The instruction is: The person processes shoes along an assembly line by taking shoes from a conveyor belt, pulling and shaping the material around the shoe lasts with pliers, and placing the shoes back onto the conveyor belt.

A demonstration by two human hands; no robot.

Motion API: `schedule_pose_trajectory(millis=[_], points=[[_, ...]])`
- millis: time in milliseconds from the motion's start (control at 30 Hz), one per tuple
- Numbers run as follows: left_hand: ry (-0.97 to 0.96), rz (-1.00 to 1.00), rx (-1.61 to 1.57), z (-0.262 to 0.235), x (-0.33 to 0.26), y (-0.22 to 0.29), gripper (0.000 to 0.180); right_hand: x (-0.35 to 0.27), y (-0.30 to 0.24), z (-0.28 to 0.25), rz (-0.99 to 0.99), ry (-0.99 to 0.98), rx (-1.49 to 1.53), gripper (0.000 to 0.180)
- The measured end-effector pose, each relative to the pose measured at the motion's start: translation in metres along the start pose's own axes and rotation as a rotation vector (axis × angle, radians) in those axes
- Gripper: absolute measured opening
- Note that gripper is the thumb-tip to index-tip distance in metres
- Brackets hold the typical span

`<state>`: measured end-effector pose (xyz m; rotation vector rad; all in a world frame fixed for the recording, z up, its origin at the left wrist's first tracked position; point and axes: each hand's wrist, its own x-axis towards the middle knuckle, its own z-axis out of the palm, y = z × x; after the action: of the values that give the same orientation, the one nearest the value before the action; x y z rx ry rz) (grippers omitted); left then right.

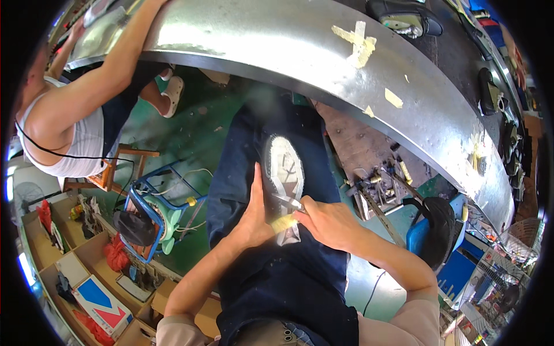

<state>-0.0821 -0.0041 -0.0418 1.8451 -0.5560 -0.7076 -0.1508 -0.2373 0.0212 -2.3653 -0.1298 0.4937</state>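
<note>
A dark shoe lies upside down on my lap, its whitish underside [286,158] facing up with dark crossing lines on it. My left hand [252,222] holds the shoe along its left side, one finger stretched forward and the others partly hidden. In my right hand [330,224] is a bladed metal tool [287,200], gripped at its near end, with its pointed part over the middle of the underside. I cannot make out the tool's exact kind. Between my hands a pale yellow strip [283,223] crosses the near part of the shoe.
A curved metal worktop [259,34] with tape scraps spans the front, bearing dark shoes [404,17] at right. A co-worker [75,115] sits at left near a blue-framed stool [153,213]. Boxes [101,300] stand lower left; hand tools [389,176] lie on a board at right.
</note>
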Motion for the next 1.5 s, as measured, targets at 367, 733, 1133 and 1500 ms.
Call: schedule_pose_trajectory(millis=[367,733,1133,1500], points=[[0.286,-0.358,-1.13,0.005,0.032,0.001,0.056,0.042,-0.007,-0.039,0.252,-0.379,0.47,0.04],[0.334,-0.09,-0.365,0.009,0.046,0.008,0.07,0.013,-0.01,-0.019,0.214,0.239,0.437,0.033],[0.172,-0.294,-1.072,0.002,0.024,-0.008,0.074,0.033,0.008,-0.01,0.237,0.279,0.531,0.033],[0.132,-0.603,-1.576,0.005,-0.004,0.017,0.074,0.034,0.022,-0.144,0.171,0.79,-0.703,0.029]])
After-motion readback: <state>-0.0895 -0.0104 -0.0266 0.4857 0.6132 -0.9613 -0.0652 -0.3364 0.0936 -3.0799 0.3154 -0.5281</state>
